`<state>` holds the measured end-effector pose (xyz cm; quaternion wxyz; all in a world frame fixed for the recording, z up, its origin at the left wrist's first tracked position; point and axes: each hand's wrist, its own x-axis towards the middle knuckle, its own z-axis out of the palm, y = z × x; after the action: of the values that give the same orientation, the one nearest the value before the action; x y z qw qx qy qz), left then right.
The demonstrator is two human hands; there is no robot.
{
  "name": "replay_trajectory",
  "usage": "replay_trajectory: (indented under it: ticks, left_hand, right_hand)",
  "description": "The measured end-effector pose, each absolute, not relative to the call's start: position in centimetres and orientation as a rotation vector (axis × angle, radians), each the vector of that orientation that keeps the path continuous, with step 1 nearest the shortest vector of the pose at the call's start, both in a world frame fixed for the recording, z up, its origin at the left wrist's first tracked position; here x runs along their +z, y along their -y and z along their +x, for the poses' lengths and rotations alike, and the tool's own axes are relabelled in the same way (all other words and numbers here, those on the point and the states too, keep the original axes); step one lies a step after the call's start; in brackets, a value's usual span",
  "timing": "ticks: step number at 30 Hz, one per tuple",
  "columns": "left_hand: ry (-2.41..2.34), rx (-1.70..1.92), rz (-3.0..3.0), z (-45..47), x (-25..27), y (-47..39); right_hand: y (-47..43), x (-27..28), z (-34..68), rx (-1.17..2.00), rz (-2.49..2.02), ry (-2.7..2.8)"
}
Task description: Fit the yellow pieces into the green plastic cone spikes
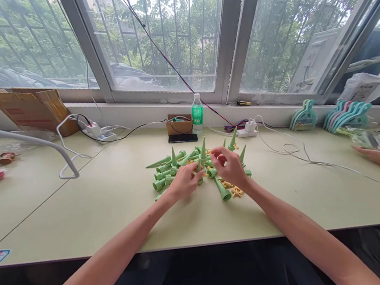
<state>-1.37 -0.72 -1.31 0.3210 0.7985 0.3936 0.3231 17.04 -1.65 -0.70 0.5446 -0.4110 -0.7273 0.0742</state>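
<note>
My left hand is closed at the near side of a pile of green plastic cones, its thumb and fingers pinching an upright green cone. Just to the right, my right hand is raised over the pile with thumb and forefinger curled together; whatever it holds is too small to make out. Another tall green cone stands point up between the hands. Several more cones lie on their sides, such as the wide-mouthed one below my right hand. Small yellow plastic pieces are scattered among them.
Behind the pile are a phone, a small cardboard box and a bottle. Power strips with cables lie along the sill. Teal hangers stand at the right, near another person's hand. A white metal tube frame extends in from the left.
</note>
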Motion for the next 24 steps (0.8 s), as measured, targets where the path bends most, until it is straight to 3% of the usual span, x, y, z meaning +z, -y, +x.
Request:
replay_trajectory:
  ticks: [9,24]
  left_hand:
    - [-0.978,1.037,1.538,-1.3,0.0,0.5]
    - [-0.940,1.023,1.449,-1.3,0.2,0.6]
  right_hand:
    - [1.5,-1.1,17.1,0.221,-0.983,1.874]
    - [1.4,-1.3,17.0,0.216,-0.975,1.934]
